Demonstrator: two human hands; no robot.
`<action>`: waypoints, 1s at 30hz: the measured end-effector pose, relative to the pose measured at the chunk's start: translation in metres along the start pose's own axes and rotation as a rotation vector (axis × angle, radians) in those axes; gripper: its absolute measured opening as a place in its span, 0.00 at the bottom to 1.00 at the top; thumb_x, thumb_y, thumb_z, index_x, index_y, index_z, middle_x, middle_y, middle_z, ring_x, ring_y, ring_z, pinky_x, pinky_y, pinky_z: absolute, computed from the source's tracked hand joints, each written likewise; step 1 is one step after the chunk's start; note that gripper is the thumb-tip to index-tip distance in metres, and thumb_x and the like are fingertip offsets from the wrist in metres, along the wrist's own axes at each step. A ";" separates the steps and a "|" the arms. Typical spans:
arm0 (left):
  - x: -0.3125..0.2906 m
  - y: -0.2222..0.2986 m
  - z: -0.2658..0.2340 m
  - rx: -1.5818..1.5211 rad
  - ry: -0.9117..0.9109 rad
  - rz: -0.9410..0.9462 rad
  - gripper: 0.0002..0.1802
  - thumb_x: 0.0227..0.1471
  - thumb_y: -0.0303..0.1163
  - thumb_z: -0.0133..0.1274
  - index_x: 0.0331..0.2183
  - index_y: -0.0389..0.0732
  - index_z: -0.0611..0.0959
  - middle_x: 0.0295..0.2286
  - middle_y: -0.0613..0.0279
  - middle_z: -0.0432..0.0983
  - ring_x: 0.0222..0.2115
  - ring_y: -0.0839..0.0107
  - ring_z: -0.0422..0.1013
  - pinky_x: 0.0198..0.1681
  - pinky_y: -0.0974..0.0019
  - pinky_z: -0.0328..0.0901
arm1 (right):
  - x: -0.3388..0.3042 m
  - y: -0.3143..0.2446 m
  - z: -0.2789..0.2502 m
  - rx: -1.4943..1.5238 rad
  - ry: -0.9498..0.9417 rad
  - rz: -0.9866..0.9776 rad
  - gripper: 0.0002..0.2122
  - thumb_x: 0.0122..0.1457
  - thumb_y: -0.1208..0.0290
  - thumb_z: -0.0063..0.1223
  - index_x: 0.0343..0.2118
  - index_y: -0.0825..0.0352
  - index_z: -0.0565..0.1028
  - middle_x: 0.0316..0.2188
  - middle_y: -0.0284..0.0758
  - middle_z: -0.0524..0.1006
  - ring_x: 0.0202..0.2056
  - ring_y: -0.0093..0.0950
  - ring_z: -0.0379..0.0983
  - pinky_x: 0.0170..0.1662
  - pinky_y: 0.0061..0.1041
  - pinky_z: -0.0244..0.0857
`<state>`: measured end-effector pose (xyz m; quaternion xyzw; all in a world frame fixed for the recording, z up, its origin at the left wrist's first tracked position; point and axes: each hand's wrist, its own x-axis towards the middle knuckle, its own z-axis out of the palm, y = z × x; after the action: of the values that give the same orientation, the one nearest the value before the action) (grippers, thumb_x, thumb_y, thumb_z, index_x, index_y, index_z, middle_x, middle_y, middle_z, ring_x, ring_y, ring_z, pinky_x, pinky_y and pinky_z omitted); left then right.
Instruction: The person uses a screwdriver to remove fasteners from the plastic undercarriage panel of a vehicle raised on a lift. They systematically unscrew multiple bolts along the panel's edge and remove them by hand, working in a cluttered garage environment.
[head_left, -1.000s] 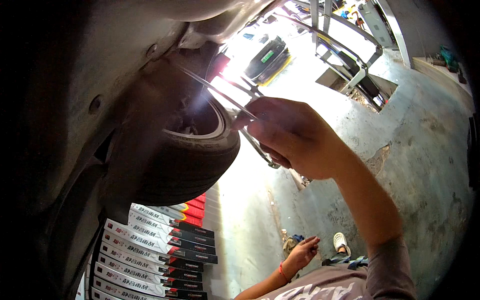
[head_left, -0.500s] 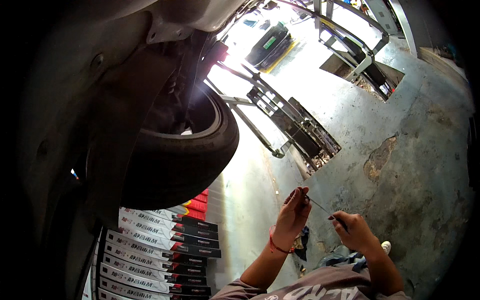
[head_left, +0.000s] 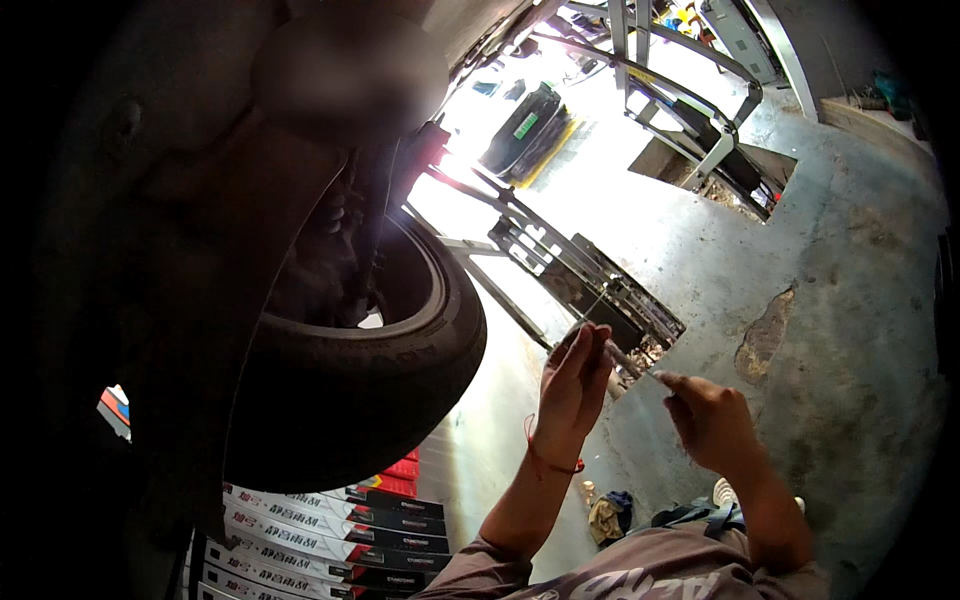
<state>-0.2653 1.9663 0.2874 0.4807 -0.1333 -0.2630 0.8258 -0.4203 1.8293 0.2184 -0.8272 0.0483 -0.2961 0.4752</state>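
Observation:
My left hand [head_left: 575,380], a red cord round its wrist, is raised with fingertips pinched together. My right hand [head_left: 712,420] is lower and to its right, fingers curled. A slim, rod-like tool [head_left: 632,362] spans the gap between the two hands, with an end in each. A fine straight piece sticks up above the left fingertips. The exact kind of tool cannot be made out. To the left of my hands hangs a car wheel with a black tyre [head_left: 400,385], under the dark wheel arch [head_left: 190,250]; neither hand touches it.
Long flat boxes [head_left: 300,540] are stacked under the wheel. A metal scissor lift [head_left: 570,265] stands over a floor recess beyond my hands, with another lift [head_left: 700,130] farther right. Cloths [head_left: 610,515] lie near my feet. A dark car [head_left: 525,130] is in the bright background.
Both hands have risen, and the right hand's dark handle no longer shows. The view has shifted, so the wheel and boxes sit lower in the picture.

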 end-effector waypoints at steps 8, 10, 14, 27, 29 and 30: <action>0.033 0.066 0.035 0.389 -0.373 0.174 0.06 0.57 0.25 0.53 0.37 0.35 0.81 0.31 0.55 0.80 0.31 0.71 0.75 0.31 0.72 0.68 | 0.036 -0.014 -0.022 0.838 -0.166 0.146 0.10 0.62 0.73 0.49 0.44 0.72 0.73 0.23 0.35 0.76 0.22 0.17 0.70 0.25 0.20 0.66; 0.036 0.074 0.054 0.271 -0.460 0.197 0.07 0.57 0.27 0.54 0.37 0.34 0.80 0.31 0.55 0.80 0.29 0.71 0.75 0.32 0.72 0.69 | 0.045 -0.012 -0.029 1.293 -0.341 0.266 0.10 0.61 0.74 0.50 0.43 0.71 0.71 0.18 0.30 0.72 0.19 0.16 0.66 0.21 0.18 0.61; 0.047 0.095 0.075 -0.004 -0.544 0.300 0.12 0.60 0.34 0.49 0.42 0.36 0.78 0.34 0.55 0.78 0.35 0.68 0.74 0.41 0.67 0.68 | 0.081 -0.031 -0.028 1.383 -0.341 -0.034 0.11 0.56 0.75 0.50 0.41 0.67 0.66 0.18 0.27 0.68 0.17 0.14 0.62 0.18 0.17 0.57; 0.056 0.171 0.189 0.034 -1.160 0.413 0.20 0.65 0.38 0.39 0.54 0.40 0.70 0.35 0.62 0.75 0.26 0.76 0.58 0.31 0.70 0.54 | 0.138 -0.097 -0.073 0.739 0.284 -0.635 0.14 0.56 0.87 0.48 0.46 0.73 0.70 0.37 0.40 0.75 0.36 0.24 0.77 0.34 0.20 0.71; 0.062 0.176 0.189 -0.023 -1.266 0.358 0.20 0.64 0.38 0.40 0.54 0.44 0.71 0.36 0.65 0.76 0.26 0.77 0.58 0.31 0.71 0.53 | 0.140 -0.101 -0.079 0.697 0.293 -0.680 0.14 0.56 0.87 0.48 0.46 0.73 0.70 0.37 0.40 0.75 0.36 0.24 0.77 0.35 0.21 0.72; 0.066 0.178 0.189 -0.038 -1.306 0.326 0.19 0.64 0.38 0.40 0.54 0.46 0.72 0.37 0.66 0.76 0.26 0.77 0.58 0.31 0.71 0.53 | 0.141 -0.103 -0.079 0.674 0.314 -0.685 0.14 0.56 0.87 0.49 0.46 0.73 0.70 0.37 0.40 0.76 0.36 0.24 0.77 0.35 0.21 0.71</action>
<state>-0.2455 1.8632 0.5342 0.1823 -0.6715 -0.3739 0.6132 -0.3680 1.7744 0.3948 -0.5417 -0.2532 -0.5548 0.5785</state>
